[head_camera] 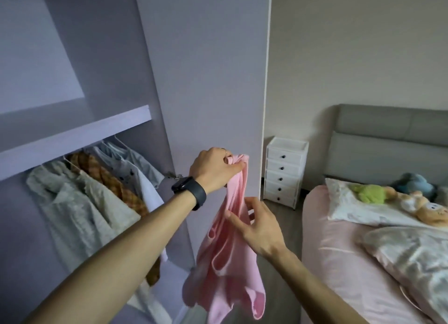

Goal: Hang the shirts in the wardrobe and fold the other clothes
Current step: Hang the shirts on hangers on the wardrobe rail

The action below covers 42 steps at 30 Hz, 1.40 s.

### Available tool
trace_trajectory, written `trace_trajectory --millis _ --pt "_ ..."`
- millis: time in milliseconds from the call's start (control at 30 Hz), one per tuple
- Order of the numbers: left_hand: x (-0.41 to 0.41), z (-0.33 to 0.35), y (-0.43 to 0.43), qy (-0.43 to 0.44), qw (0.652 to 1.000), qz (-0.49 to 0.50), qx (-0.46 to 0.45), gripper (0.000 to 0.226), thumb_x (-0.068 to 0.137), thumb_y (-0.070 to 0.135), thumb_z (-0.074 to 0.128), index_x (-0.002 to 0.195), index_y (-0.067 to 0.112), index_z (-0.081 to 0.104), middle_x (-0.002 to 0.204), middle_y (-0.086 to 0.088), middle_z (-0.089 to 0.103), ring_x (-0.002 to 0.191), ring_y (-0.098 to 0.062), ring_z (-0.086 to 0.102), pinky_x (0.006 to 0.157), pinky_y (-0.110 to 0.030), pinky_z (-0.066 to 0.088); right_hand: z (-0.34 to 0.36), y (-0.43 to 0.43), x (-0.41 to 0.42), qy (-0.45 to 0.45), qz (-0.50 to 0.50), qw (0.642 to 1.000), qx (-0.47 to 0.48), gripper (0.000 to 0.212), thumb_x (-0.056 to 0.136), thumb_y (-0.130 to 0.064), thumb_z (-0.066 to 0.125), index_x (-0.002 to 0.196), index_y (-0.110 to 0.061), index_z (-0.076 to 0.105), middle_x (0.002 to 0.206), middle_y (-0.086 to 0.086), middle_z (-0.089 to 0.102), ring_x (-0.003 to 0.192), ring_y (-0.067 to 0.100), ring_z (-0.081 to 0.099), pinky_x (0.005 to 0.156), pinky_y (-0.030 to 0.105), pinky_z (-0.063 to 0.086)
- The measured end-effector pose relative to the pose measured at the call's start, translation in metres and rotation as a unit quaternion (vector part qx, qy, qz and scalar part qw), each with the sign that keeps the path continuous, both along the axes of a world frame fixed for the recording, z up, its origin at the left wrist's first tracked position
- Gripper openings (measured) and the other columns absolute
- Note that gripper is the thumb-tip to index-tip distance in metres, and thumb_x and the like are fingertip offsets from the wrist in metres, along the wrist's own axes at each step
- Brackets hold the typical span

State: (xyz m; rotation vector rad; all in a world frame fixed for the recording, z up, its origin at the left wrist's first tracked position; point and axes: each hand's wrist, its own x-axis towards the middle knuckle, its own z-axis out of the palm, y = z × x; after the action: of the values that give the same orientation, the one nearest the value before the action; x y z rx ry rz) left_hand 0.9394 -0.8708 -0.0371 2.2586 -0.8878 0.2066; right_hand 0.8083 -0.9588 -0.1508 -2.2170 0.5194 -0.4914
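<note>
Left hand [213, 169] grips soft, limp pink garment [225, 263].

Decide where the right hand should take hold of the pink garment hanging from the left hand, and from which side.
Probably the upper folds just below the left hand, coming from the right. The pink garment hangs bunched from that single grip, its folds running downward, and the open right hand is beside them; a high pinch could spread it.
</note>
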Motion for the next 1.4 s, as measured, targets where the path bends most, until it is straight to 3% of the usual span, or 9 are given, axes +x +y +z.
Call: trace_trajectory --millis 200,300,400,567,733,867,1033,1233,1400 --pt "0.041 -0.003 0.083 -0.001 0.997 0.059 -0.047 0.064 0.082 0.057 0.069 0.058 0.004 0.041 0.051 -0.008 0.04 0.052 -0.022 0.039 0.052 -0.033 0.029 -0.037 0.026 0.035 0.106 0.018 0.983 -0.148 0.022 0.096 -0.043 0.05 0.092 -0.022 0.048 0.102 -0.001 0.055 0.098 0.028 0.058 0.072 0.035 0.047" --pt "0.062 -0.016 0.135 0.013 0.993 0.091 -0.075 0.068 0.079 0.059 0.071 0.062 -0.002 0.047 0.056 -0.016 0.046 0.052 -0.021 0.04 0.053 -0.032 0.028 -0.054 0.011 0.04 0.166 0.011 0.971 -0.17 0.021 0.088 -0.041 0.059 0.098 -0.023 0.056 0.102 -0.003 0.059 0.096 0.029 0.062 0.071 0.036 0.052" --pt "0.071 -0.036 0.175 0.026 0.99 0.12 -0.07 0.059 0.082 0.05 0.075 0.057 0.004 0.049 0.052 -0.005 0.046 0.05 -0.015 0.041 0.053 -0.031 0.028 -0.059 -0.009 0.049 0.186 0.002 0.967 -0.176 0.021 0.083 -0.042 0.063 0.099 -0.029 0.059 0.101 -0.005 0.063 0.088 0.028 0.065 0.069 0.034 0.052" --pt "0.08 -0.081 0.225 0.091 0.973 0.194 -0.089 0.045 0.084 0.051 0.072 0.058 0.017 0.059 0.055 -0.001 0.058 0.06 -0.026 0.059 0.059 -0.035 0.045 -0.043 -0.029 0.089 0.15 0.033 0.979 -0.133 0.016 0.091 -0.026 0.057 0.103 -0.03 0.067 0.097 0.002 0.072 0.082 0.028 0.064 0.067 0.032 0.048" --pt "0.067 -0.111 0.254 0.182 0.933 0.286 -0.119 0.042 0.092 0.04 0.068 0.078 0.001 0.068 0.074 -0.01 0.071 0.073 -0.03 0.068 0.069 -0.041 0.055 -0.036 -0.029 0.122 0.124 0.089 0.988 -0.038 0.009 0.087 -0.024 0.063 0.082 -0.027 0.07 0.059 -0.004 0.07 0.067 0.022 0.07 0.066 0.034 0.058" --pt "0.043 -0.127 0.256 0.226 0.883 0.339 -0.235 0.031 0.094 0.023 0.068 0.086 -0.007 0.069 0.079 -0.014 0.069 0.065 -0.018 0.066 0.05 -0.02 0.05 -0.046 -0.028 0.142 0.076 0.125 0.989 -0.004 0.005 0.087 -0.019 0.071 0.092 -0.022 0.072 0.079 -0.004 0.073 0.08 0.023 0.069 0.063 0.026 0.048" --pt "0.012 -0.141 0.261 0.232 0.829 0.408 -0.304 0.012 0.088 0.017 0.076 0.094 0.007 0.076 0.087 -0.01 0.075 0.069 -0.018 0.071 0.055 -0.018 0.05 -0.062 -0.022 0.161 0.015 0.181 0.982 0.055 0.021 0.092 -0.01 0.066 0.092 -0.031 0.07 0.096 -0.008 0.071 0.091 0.019 0.064 0.075 0.025 0.044" --pt "-0.022 -0.137 0.288 0.193 0.838 0.455 -0.231 0.005 0.084 0.02 0.08 0.081 0.02 0.076 0.08 0.007 0.072 0.074 -0.01 0.066 0.063 -0.013 0.046 -0.069 0.01 0.174 -0.021 0.225 0.967 0.118 0.007 0.095 -0.024 0.067 0.088 -0.024 0.069 0.085 -0.01 0.073 0.077 0.015 0.072 0.078 0.043 0.059" --pt "-0.042 -0.132 0.313 0.161 0.852 0.471 -0.164 0.009 0.083 0.036 0.08 0.082 0.028 0.075 0.081 0.013 0.073 0.077 0.001 0.065 0.065 -0.006 0.041 -0.066 0.049 0.181 0.022 0.309 0.95 0.034 0.017 0.094 -0.029 0.066 0.077 -0.031 0.066 0.075 -0.013 0.071 0.078 0.01 0.069 0.072 0.027 0.05"
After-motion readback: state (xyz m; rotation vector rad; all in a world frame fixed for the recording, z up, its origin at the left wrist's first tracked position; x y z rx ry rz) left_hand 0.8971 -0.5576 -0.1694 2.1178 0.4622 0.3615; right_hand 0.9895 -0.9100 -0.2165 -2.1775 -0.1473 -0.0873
